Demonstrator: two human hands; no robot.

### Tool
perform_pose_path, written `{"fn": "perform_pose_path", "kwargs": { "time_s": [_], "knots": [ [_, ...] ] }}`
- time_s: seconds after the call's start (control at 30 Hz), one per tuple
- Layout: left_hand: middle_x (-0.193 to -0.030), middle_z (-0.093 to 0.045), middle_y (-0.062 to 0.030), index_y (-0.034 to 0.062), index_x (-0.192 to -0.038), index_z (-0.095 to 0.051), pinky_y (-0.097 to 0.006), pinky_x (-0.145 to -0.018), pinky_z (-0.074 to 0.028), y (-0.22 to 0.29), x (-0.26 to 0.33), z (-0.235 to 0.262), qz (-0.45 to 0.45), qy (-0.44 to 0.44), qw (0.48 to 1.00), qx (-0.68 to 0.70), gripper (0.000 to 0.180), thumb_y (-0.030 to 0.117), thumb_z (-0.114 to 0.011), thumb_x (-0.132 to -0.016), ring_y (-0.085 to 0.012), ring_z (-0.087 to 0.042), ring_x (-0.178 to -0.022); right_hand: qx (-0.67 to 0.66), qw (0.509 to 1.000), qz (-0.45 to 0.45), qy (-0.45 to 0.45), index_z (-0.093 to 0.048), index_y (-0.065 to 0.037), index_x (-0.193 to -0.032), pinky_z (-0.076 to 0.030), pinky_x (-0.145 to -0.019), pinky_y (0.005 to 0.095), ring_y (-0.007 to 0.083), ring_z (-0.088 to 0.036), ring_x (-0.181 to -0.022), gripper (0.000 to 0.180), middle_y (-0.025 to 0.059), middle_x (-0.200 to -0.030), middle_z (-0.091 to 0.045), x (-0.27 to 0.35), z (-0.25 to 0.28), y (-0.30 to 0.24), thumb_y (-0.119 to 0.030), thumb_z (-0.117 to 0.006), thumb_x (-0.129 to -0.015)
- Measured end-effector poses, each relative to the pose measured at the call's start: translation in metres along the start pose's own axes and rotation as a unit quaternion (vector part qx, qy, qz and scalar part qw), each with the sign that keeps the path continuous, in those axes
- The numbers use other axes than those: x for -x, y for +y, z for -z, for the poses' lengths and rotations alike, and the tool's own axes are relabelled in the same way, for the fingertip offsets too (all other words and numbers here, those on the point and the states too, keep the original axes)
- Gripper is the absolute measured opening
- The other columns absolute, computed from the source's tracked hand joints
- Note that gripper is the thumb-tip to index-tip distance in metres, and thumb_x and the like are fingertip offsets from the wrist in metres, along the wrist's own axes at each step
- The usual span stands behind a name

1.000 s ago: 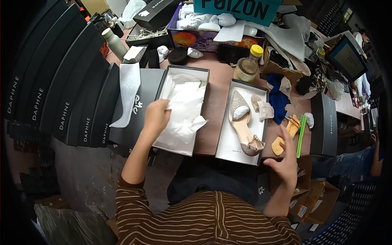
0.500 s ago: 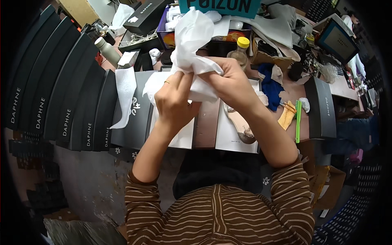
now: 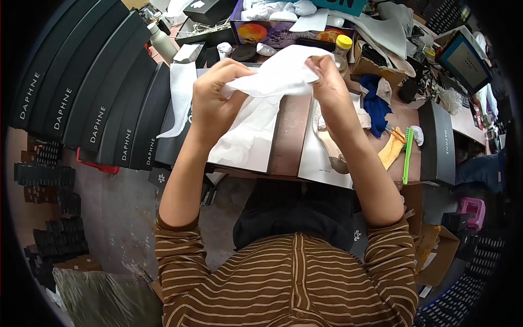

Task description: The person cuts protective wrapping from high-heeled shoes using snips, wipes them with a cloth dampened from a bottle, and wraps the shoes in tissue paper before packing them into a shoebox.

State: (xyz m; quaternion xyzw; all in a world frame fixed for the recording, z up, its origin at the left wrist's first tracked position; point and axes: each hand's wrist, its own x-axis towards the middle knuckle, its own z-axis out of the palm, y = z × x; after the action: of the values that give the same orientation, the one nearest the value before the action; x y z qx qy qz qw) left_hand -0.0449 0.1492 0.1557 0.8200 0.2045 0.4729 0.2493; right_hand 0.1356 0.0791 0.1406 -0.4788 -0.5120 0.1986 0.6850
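A sheet of white tissue paper hangs in the air over the table, pinched at its left end by my left hand and at its right end by my right hand. Both hands are closed on it. Below, more crumpled tissue paper lies in an open box with pale inside. To the right, a sandal with a beige insole rests in a white box part, partly hidden by my right forearm.
Black shoe boxes stand in a row at left. A green brush, yellow cloth and blue cloth lie at right, beside a dark box. Behind stand a yellow-capped bottle and a purple carton of white wads.
The bunched tissue paper is now spread out between my hands, which have moved apart. Crumpled tissue shows in the open box below. The whole view has shifted somewhat.
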Motion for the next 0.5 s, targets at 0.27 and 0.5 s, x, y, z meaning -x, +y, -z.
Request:
{"fn": "perform_pose_path", "kwargs": {
  "time_s": [0.27,0.5],
  "knots": [
    [-0.089,-0.062,-0.0088,-0.0011,-0.103,-0.061,-0.023,-0.062,-0.040,0.025,-0.011,0.031,0.084,0.093,0.985,0.117,0.027,0.002,-0.064,-0.077,-0.0159,-0.055,-0.076,0.214,0.954,0.117,-0.174,-0.063,0.000,-0.096,-0.044,-0.059,0.0225,0.0140,-0.055,-0.063,0.012,0.0062,-0.086,-0.063,-0.020,0.021,-0.056,-0.008,-0.061,-0.088],
    [-0.093,-0.061,-0.0159,-0.0017,-0.116,-0.054,-0.024,-0.061,-0.044,-0.024,-0.054,0.064,0.220,0.055,0.924,0.308,0.055,0.043,-0.061,-0.084,-0.0194,-0.058,-0.073,0.259,0.947,0.091,-0.169,-0.065,-0.002,-0.093,-0.041,-0.053,0.0227,0.0115,-0.051,-0.059,0.015,0.0073,-0.090,-0.066,-0.039,0.039,-0.065,0.003,-0.065,-0.079]
  ]
}}
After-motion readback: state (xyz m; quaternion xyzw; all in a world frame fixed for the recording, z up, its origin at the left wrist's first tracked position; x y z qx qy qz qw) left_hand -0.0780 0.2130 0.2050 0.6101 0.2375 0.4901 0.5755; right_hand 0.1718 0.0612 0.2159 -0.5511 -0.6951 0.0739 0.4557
